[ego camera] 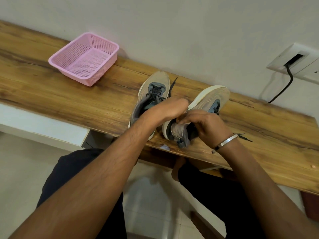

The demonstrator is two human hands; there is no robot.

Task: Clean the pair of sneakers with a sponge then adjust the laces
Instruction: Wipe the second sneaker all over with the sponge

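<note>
Two grey-beige sneakers with dark laces stand on the wooden table [69, 100]. The left sneaker [155, 87] sits upright, toe pointing away from me. The right sneaker [207, 99] is tilted, showing its white sole edge. My right hand [203, 123] grips the right sneaker at its collar, above the heel. My left hand [165, 109] reaches across the left sneaker, and its fingers curl onto the right sneaker's opening next to my right hand. The fingertips are hidden. A loose lace end [245, 138] trails past my right wrist. I see no sponge.
A pink mesh basket [110, 47] stands on the table at the back left, against the white wall. A wall socket [293, 57] with a black cable is at the right. My knees are under the table's front edge.
</note>
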